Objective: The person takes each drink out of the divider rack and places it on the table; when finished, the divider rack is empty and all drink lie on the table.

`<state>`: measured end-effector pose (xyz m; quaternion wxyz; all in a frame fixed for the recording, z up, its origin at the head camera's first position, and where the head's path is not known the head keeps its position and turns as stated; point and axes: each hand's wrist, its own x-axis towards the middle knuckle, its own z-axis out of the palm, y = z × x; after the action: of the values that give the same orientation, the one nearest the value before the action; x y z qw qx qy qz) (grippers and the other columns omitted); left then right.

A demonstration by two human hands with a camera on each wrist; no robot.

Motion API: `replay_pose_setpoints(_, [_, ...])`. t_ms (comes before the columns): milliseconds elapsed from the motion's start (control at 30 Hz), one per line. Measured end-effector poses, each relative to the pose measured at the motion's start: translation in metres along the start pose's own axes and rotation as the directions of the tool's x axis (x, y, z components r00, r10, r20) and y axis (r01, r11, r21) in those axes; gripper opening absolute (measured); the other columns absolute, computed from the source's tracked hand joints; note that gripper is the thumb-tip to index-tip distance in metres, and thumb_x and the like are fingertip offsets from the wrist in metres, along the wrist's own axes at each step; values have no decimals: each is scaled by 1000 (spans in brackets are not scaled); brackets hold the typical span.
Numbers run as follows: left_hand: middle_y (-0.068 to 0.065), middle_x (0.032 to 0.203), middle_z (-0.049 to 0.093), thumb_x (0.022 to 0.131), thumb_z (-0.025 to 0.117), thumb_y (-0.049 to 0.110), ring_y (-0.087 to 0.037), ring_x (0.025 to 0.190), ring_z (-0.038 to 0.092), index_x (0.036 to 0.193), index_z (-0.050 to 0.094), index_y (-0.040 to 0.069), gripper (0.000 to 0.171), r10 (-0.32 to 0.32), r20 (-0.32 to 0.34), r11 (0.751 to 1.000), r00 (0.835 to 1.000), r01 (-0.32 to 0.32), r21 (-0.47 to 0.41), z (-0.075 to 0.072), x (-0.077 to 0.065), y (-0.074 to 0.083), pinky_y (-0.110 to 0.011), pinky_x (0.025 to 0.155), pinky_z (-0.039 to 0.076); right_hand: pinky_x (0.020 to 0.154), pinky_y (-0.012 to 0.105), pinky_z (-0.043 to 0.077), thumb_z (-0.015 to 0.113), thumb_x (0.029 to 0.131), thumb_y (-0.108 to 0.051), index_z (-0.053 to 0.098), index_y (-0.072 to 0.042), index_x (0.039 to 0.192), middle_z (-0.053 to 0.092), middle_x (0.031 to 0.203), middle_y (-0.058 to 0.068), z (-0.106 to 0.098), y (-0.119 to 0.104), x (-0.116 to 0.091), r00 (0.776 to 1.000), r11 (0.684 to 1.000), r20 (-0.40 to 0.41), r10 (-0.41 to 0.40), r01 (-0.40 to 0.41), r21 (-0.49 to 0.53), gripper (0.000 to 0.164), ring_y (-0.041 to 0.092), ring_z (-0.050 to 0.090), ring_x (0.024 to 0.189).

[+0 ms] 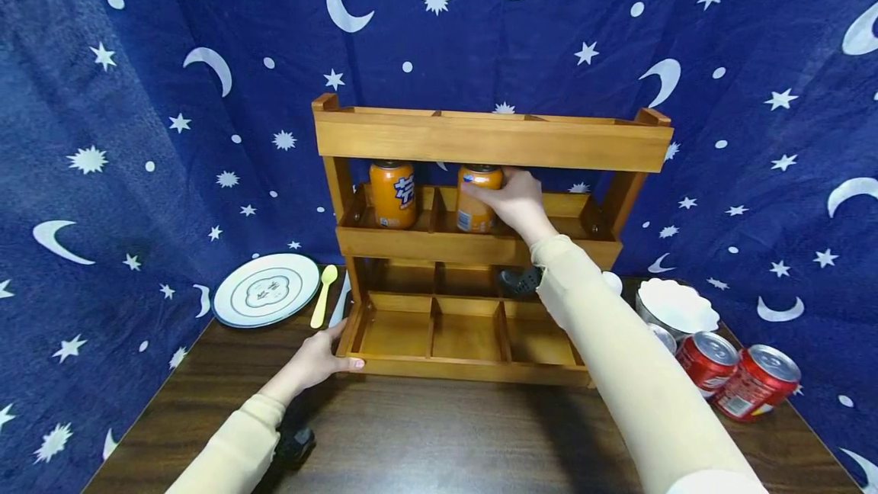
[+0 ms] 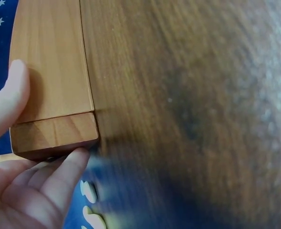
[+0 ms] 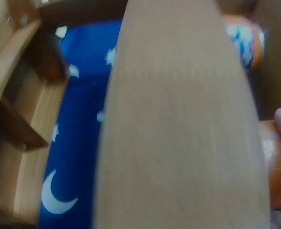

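A wooden tiered shelf stands at the back of the table. With my right hand I grip an orange soda can in the middle compartment of its second tier; thumb and fingers lie around the can's sides. A matching orange can stands upright in the compartment to the left. In the right wrist view, a wooden board hides most of this hand. My left hand holds the shelf's lower left corner, thumb on the front board and fingers around its end.
Left of the shelf lie a white plate, a yellow spoon and a pale blue utensil. On the right are red cans and white scalloped-edged dishes. A blue moon-and-star cloth hangs behind.
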<state>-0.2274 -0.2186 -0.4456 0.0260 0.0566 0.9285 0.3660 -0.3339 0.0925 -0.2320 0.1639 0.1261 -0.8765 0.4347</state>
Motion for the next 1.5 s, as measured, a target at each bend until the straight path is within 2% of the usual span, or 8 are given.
replay_pose_setpoints(300, [-25,127,45,63,73,45,-37,114,46,135,30,-1,95,-3,11,1000,1000,2,14,1,0,6,-49,93,37,68,22,52,70,65,-49,57,-23,109,66,98,-4,1,11,-28,959,965,-156,-237,251,79,54,5,63,83])
replay_pose_setpoints(667, [-25,126,46,63,72,45,-37,112,48,134,31,-2,95,3,6,1000,1000,-4,24,1,-1,7,-49,92,37,75,20,50,78,62,-10,53,-13,119,62,108,5,-29,-13,-89,822,833,-400,-405,512,208,61,12,62,94])
replay_pose_setpoints(767, [-25,125,47,63,72,46,-36,112,48,135,31,-1,95,3,9,1000,1000,-3,19,1,0,6,-49,92,37,76,19,49,76,61,1,53,-6,119,61,110,8,-48,-22,-107,825,815,-390,-408,522,253,63,12,60,94])
replay_pose_setpoints(1000, [-26,125,47,65,72,43,-38,111,48,134,31,-1,93,-2,10,1000,1000,2,24,1,-2,4,-51,92,37,74,17,49,67,62,17,53,7,115,63,105,6,-99,-7,-145,882,768,-286,-374,467,437,57,11,61,89])
replay_pose_setpoints(1100, [-26,125,47,65,72,44,-38,110,49,135,31,-1,93,11,18,1000,1000,-11,21,1,-2,5,-51,91,37,73,16,49,65,63,19,51,8,116,64,104,5,-122,8,-160,907,786,-268,-323,416,458,56,11,62,87])
replay_pose_setpoints(1233, [-26,124,48,65,73,43,-37,110,49,135,30,-2,93,15,20,1000,1000,-15,26,-2,-2,6,-50,90,38,68,13,49,66,64,17,51,4,119,65,99,-5,-154,33,-186,941,925,-279,-191,268,270,58,4,63,80])
replay_pose_setpoints(1333, [-27,125,46,65,73,41,-38,110,49,135,29,-2,93,9,27,999,1000,-10,33,-3,-2,6,-50,91,38,62,10,47,69,65,11,52,-2,120,64,93,-19,-172,58,-208,946,992,-311,-94,115,50,59,-3,62,72])
replay_pose_setpoints(1500, [-27,125,46,64,72,44,-39,110,48,135,29,-3,95,20,41,999,999,-22,43,-3,-1,8,-51,90,37,58,6,45,72,65,4,52,-8,121,59,88,-31,-191,104,-239,932,997,-362,17,-45,-70,61,-12,59,67])
